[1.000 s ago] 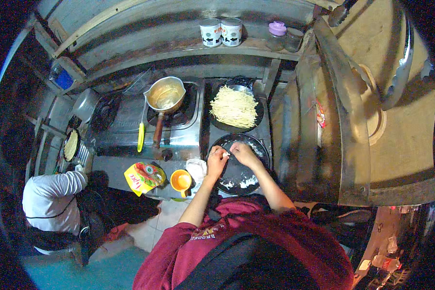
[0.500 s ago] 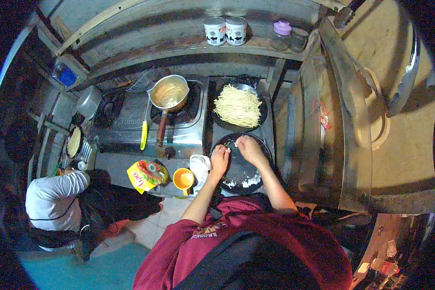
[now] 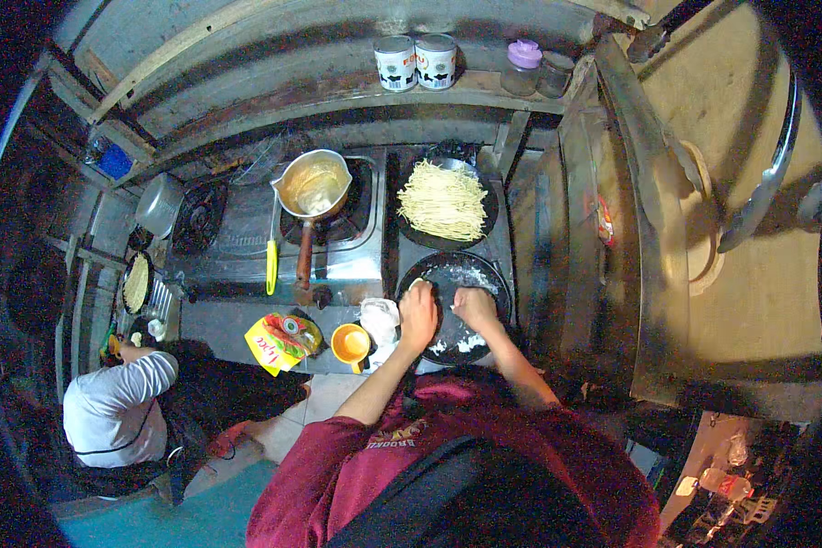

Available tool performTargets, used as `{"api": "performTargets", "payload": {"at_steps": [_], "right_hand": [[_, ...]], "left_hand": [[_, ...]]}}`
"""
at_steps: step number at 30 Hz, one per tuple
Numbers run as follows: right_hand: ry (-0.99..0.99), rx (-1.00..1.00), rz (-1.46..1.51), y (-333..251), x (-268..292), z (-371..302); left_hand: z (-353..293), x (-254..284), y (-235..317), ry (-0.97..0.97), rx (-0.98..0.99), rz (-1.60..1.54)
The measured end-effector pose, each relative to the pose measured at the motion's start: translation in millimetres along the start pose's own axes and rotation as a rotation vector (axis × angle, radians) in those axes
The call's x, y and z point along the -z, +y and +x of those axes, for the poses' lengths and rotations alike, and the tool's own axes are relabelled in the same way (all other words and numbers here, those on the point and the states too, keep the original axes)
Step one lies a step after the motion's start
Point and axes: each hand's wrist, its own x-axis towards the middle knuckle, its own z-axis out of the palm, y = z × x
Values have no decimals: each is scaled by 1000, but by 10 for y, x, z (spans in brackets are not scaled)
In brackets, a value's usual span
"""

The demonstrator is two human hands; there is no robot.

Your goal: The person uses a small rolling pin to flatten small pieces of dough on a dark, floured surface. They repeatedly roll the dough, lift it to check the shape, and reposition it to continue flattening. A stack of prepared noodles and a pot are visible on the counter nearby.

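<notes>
In front of me lies a round black pan (image 3: pixel 445 306). White, flour-like patches (image 3: pixel 471 343) cling to its near side, and more white is spread thinly at its far side. My left hand (image 3: pixel 418 313) is over the pan's left edge, fingers pressed together, with a small pale bit at the fingertips. My right hand (image 3: pixel 475 309) is curled closed above the middle of the pan; what its fingers hold, if anything, is hidden. Just beyond, a second dark pan bears a heap of pale yellow strips like noodles (image 3: pixel 443 201).
Left of the pan are a crumpled white plastic bag (image 3: pixel 380 320), a yellow mug (image 3: pixel 351 343) and a yellow packet (image 3: pixel 279 342). A wooden-handled pot (image 3: pixel 314 183) stands on the stove (image 3: pixel 237 260), beside a yellow-green handle (image 3: pixel 271 268). Another person (image 3: pixel 119 411) sits at lower left.
My right hand has drawn nearer to me from the pan's far side, and its fingers have curled in. White now shows spread across the far side. The seated person's arm has shifted.
</notes>
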Motion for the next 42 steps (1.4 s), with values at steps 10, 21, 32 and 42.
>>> {"api": "performTargets", "payload": {"at_steps": [10,21,32,42], "right_hand": [[-15,337,-345,191,-247,-576],[-75,254,-296,189,-264,-497],[-6,230,-369,316,-377,-383],[-150,262,-353,257,-150,-581]], "left_hand": [[-435,-222,166,-604,-24,-435],[-465,-397,34,-658,-57,-257],[-278,-397,52,-629,-153,-16],[-458,-420,-16,-555,-184,-12]]}}
